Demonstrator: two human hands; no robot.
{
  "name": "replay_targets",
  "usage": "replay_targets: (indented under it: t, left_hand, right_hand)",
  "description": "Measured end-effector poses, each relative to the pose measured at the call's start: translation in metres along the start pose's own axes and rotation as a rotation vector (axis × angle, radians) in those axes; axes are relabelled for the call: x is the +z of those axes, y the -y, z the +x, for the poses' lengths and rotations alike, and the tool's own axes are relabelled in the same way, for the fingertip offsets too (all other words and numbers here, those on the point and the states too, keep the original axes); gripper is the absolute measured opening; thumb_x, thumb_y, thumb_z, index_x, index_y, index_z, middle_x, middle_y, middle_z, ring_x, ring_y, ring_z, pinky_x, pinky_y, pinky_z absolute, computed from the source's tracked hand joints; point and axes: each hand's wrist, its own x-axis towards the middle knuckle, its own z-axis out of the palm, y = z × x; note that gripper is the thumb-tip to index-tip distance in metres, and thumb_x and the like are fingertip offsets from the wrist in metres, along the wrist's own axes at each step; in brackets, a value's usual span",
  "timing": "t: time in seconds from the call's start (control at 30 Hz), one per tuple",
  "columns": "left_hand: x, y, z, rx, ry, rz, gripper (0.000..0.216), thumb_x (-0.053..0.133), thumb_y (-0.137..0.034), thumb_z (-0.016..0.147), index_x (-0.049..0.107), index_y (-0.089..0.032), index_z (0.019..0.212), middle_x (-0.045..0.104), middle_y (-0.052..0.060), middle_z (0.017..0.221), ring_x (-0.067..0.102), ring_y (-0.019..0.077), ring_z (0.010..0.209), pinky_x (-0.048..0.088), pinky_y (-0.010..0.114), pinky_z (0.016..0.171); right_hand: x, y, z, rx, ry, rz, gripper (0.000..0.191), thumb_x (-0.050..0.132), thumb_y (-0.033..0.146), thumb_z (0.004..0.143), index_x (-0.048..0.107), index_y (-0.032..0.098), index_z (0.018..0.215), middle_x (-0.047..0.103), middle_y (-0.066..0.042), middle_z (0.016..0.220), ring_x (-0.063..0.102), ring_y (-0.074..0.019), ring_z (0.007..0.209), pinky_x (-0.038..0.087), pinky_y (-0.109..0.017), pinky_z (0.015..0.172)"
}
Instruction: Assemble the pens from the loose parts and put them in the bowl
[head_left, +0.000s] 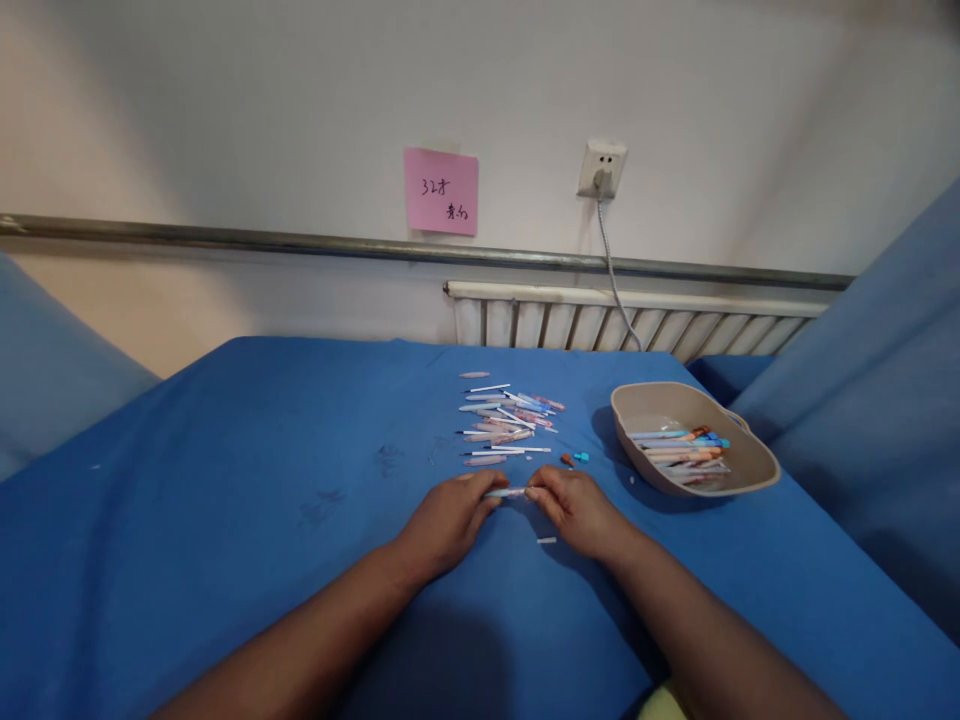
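Both my hands rest on the blue cloth (247, 480) near the table's middle. My left hand (450, 517) and my right hand (574, 508) pinch the two ends of a thin pale pen part (506, 493) held between them. Just beyond lies a loose pile of pen barrels, refills and caps (506, 420). Two small caps, one orange and one blue (576, 459), lie beside the pile. A short white piece (547, 541) lies on the cloth under my right hand.
A beige oval tray (754, 478) with several assembled pens stands at the right. Behind the table are a radiator (600, 322), a wall socket with a cable (601, 170) and a pink note (441, 191). Blue fabric rises at both sides.
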Motion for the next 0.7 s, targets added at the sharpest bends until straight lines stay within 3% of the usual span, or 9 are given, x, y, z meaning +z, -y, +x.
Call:
replay_targets:
  t: [0.17, 0.27, 0.47, 0.57, 0.7]
  left_hand:
    - [-0.001, -0.001, 0.0, 0.021, 0.0, -0.003, 0.021, 0.044, -0.025, 0.092, 0.056, -0.022, 0.109, 0.067, 0.005, 0.105, 0.061, 0.021, 0.099, 0.046, 0.031, 0.086]
    - [-0.002, -0.002, -0.001, 0.02, 0.011, -0.054, 0.021, 0.042, -0.027, 0.093, 0.056, -0.022, 0.108, 0.067, 0.005, 0.104, 0.062, 0.0203, 0.097, 0.047, 0.03, 0.085]
    - [-0.001, -0.004, -0.001, 0.019, 0.026, -0.065, 0.021, 0.042, -0.024, 0.093, 0.056, -0.022, 0.108, 0.066, 0.005, 0.106, 0.061, 0.0199, 0.1, 0.046, 0.03, 0.087]
    - [-0.002, -0.004, -0.001, 0.037, 0.019, -0.031, 0.021, 0.043, -0.023, 0.093, 0.056, -0.022, 0.109, 0.066, 0.004, 0.106, 0.06, 0.0202, 0.1, 0.045, 0.031, 0.086]
    - [-0.002, -0.006, -0.002, 0.062, 0.027, 0.035, 0.023, 0.04, -0.025, 0.094, 0.056, -0.022, 0.11, 0.067, 0.005, 0.102, 0.061, 0.0208, 0.096, 0.046, 0.03, 0.083]
  right_hand:
    - [0.007, -0.002, -0.001, 0.071, -0.047, 0.11, 0.008, 0.049, 0.026, 0.089, 0.055, 0.021, 0.09, 0.064, 0.001, 0.073, 0.057, -0.0141, 0.065, 0.04, -0.024, 0.06]
    - [0.004, -0.001, -0.001, 0.025, -0.068, 0.099, 0.007, 0.055, 0.024, 0.085, 0.053, 0.02, 0.09, 0.063, 0.0, 0.079, 0.058, -0.0149, 0.07, 0.041, -0.025, 0.064]
    - [-0.005, 0.004, -0.002, -0.048, -0.057, -0.036, 0.008, 0.05, 0.024, 0.089, 0.055, 0.019, 0.086, 0.065, -0.004, 0.083, 0.06, -0.0168, 0.078, 0.041, -0.029, 0.073]
    - [-0.005, 0.005, -0.003, -0.002, -0.059, -0.038, 0.011, 0.051, 0.027, 0.089, 0.057, 0.02, 0.084, 0.066, -0.003, 0.079, 0.061, -0.0164, 0.073, 0.041, -0.028, 0.071]
    - [0.004, 0.001, -0.001, 0.149, -0.081, 0.113, 0.015, 0.056, 0.032, 0.084, 0.059, 0.02, 0.075, 0.063, 0.0, 0.066, 0.056, -0.0137, 0.059, 0.039, -0.024, 0.056]
